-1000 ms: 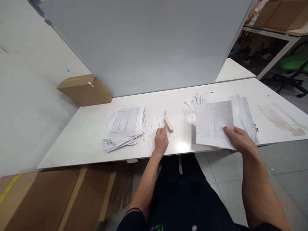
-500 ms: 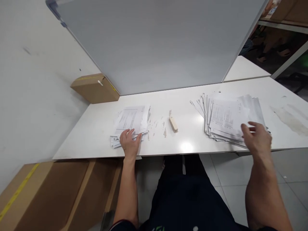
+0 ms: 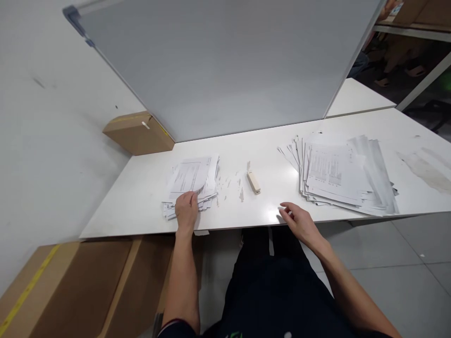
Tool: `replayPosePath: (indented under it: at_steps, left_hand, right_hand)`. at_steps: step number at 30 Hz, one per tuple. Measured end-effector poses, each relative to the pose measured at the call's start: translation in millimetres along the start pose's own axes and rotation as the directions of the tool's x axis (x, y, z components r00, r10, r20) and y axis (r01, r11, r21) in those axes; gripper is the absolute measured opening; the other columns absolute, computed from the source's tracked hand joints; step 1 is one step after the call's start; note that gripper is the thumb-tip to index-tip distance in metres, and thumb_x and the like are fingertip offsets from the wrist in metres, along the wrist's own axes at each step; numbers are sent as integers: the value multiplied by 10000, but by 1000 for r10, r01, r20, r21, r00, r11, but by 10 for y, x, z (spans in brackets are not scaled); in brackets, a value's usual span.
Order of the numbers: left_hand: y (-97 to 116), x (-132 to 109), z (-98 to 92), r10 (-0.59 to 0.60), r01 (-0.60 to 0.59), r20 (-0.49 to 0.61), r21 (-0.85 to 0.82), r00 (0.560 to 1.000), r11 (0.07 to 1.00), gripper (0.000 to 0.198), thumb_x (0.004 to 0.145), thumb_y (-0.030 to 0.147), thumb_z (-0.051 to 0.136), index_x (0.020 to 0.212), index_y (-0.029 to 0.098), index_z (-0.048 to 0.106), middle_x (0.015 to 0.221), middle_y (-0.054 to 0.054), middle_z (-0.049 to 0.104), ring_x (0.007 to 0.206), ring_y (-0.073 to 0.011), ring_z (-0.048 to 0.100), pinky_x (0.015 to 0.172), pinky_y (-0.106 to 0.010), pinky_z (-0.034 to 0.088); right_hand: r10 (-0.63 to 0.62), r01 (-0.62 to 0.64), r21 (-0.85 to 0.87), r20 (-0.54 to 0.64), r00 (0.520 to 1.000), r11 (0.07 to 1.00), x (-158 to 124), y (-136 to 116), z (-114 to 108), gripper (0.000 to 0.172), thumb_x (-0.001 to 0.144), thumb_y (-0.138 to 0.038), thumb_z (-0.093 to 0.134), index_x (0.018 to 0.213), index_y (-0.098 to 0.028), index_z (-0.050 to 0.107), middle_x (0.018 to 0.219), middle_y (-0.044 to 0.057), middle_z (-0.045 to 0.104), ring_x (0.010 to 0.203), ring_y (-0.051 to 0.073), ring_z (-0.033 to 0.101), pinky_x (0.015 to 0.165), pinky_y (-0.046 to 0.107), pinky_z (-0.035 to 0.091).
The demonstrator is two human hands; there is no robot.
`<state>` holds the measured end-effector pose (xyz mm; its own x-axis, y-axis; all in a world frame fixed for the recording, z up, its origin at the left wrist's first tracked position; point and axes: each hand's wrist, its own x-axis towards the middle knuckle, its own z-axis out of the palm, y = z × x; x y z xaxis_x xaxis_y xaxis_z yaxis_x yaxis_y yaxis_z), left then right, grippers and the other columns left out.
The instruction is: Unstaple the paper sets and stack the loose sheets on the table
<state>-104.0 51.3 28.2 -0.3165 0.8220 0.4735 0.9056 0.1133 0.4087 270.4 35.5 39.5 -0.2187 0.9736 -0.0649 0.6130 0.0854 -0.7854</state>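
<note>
My left hand (image 3: 186,211) is closed at the near edge of the left paper stack (image 3: 178,180), pinching the top printed sheet (image 3: 193,170), whose near right corner curls up. My right hand (image 3: 299,219) hovers over the table's front edge, left of the larger right paper stack (image 3: 375,180). Its fingers are slightly apart and nothing shows in them. Between the two stacks lies a cream stapler (image 3: 253,182), touched by neither hand.
A white table (image 3: 141,199) runs across the view. Behind it stands a whiteboard (image 3: 225,70). A cardboard box (image 3: 139,134) sits at the back left corner, and larger cardboard boxes (image 3: 84,281) are below on the left. People are partly visible at the far right.
My right hand has moved left, away from the right stack, to the table's front middle. My left hand has closed its fingers on the top sheet, and that sheet's corner has lifted.
</note>
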Motion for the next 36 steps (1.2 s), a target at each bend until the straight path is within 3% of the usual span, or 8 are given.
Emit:
replayPosePath:
  at_steps: [7, 12, 17, 20, 23, 26, 31, 36]
  left_hand:
    - [506, -218, -66, -286, 218, -177, -327, 942, 920, 251, 776, 385, 532, 825, 154, 619, 825, -52, 638, 825, -170, 586, 807, -313, 456]
    - [952, -603, -14, -298, 238, -15, -563, 955, 792, 198, 753, 356, 586, 783, 163, 618, 788, -26, 621, 777, -144, 578, 757, -269, 458]
    - [1138, -769, 65, -430, 411, 187, -751, 883, 516, 215, 736, 375, 610, 714, 163, 588, 598, 24, 554, 595, -107, 546, 591, -228, 452]
    - [1231, -804, 21, -286, 308, 156, -714, 945, 628, 172, 754, 339, 600, 704, 175, 600, 679, -3, 608, 683, -136, 583, 662, -266, 474]
    - [1314, -833, -51, 151, -23, 159, -614, 976, 789, 97, 777, 280, 584, 744, 207, 639, 768, -29, 655, 820, -177, 593, 816, -353, 463]
    - [1252, -794, -74, 415, -218, 226, -584, 881, 781, 114, 802, 266, 558, 836, 216, 654, 820, -43, 673, 864, -186, 592, 838, -377, 461]
    - [693, -473, 10, 51, -67, -83, -204, 995, 977, 175, 811, 309, 537, 887, 183, 632, 893, -83, 652, 917, -208, 568, 856, -388, 438]
    - [156, -131, 83, 65, -62, -29, 80, 997, 995, 335, 727, 351, 627, 998, 155, 606, 1095, -135, 588, 1074, -266, 500, 944, -413, 375]
  right_hand:
    - [-1, -78, 305, 249, 969, 949, 33, -315, 246, 398, 855, -494, 383, 1036, -196, 573, 806, 38, 616, 585, 132, 562, 571, 275, 461]
    - [-21, -260, 619, 408, 913, 741, 271, -503, 435, 493, 840, -553, 387, 1086, -155, 543, 958, 93, 600, 648, 128, 606, 594, 264, 512]
    - [32, -352, 700, 427, 904, 621, 458, -601, 531, 543, 799, -595, 440, 1088, -145, 533, 1073, 143, 568, 694, 142, 620, 623, 267, 539]
    - [33, -384, 714, 453, 891, 585, 475, -635, 544, 537, 784, -596, 466, 1096, -163, 525, 1116, 140, 560, 694, 143, 621, 618, 279, 543]
    - [11, -390, 722, 469, 883, 571, 469, -594, 569, 476, 804, -552, 458, 1049, -155, 555, 1010, 113, 623, 685, 151, 616, 636, 300, 536]
    - [60, -350, 658, 421, 905, 667, 461, -467, 603, 376, 801, -454, 487, 918, -118, 610, 834, 94, 664, 693, 184, 613, 635, 315, 519]
    - [88, -274, 529, 350, 933, 803, 423, -280, 602, 305, 772, -383, 516, 897, -135, 642, 895, 82, 682, 819, 238, 629, 678, 328, 506]
    - [52, -210, 477, 324, 945, 854, 395, -286, 575, 295, 793, -377, 474, 911, -155, 630, 955, 77, 679, 835, 239, 635, 668, 322, 505]
